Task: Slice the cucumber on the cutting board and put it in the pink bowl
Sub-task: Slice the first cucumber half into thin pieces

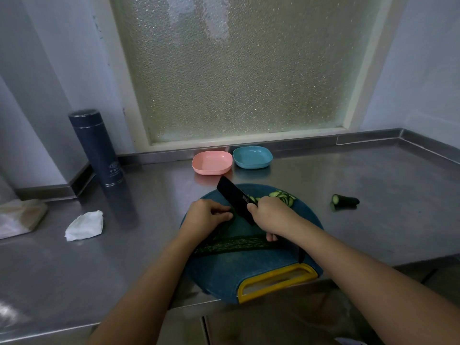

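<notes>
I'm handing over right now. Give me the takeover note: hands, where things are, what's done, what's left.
Left hand holds the cucumber down on the board.
Right hand grips the knife, with the blade at the cucumber beside the left fingers.
Slices lie on the board's far side. A long green piece lies across it near the wrists.
The pink bowl is behind the board and empty. A cut end lies on the counter to the right.
Done: some slices are cut.
Left: finish slicing, then move the slices into the pink bowl.
</notes>
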The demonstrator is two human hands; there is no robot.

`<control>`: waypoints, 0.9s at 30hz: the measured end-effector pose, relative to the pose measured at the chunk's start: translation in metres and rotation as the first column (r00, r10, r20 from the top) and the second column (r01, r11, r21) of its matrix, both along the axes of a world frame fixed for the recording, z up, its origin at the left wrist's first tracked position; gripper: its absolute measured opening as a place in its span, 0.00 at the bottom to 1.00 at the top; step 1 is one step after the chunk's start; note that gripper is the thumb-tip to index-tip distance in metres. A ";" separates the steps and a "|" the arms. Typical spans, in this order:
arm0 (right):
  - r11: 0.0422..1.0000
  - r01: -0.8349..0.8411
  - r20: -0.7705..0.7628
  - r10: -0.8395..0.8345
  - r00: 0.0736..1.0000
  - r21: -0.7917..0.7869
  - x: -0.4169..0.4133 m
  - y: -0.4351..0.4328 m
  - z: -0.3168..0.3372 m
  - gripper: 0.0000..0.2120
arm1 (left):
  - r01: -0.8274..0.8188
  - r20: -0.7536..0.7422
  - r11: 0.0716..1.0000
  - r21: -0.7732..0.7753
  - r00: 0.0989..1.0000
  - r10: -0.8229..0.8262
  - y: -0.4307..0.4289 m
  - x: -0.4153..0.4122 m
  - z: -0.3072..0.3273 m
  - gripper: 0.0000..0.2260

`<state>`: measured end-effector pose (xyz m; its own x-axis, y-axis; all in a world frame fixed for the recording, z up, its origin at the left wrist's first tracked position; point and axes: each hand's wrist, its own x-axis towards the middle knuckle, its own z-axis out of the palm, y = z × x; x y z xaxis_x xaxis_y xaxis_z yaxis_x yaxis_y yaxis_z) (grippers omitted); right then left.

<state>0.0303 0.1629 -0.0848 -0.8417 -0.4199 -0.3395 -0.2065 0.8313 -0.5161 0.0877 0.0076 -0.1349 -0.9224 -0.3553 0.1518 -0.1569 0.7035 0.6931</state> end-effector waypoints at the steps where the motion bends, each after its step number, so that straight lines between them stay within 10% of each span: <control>1: 1.000 -0.001 -0.003 0.001 1.000 -0.010 0.000 0.000 0.000 0.24 | -0.002 -0.003 1.000 -0.005 1.000 0.002 0.000 0.000 0.000 0.11; 27: 0.996 0.036 0.050 -0.040 0.998 0.075 0.001 -0.002 0.001 0.26 | -0.029 -0.019 1.000 0.003 0.999 0.029 0.002 0.000 -0.001 0.07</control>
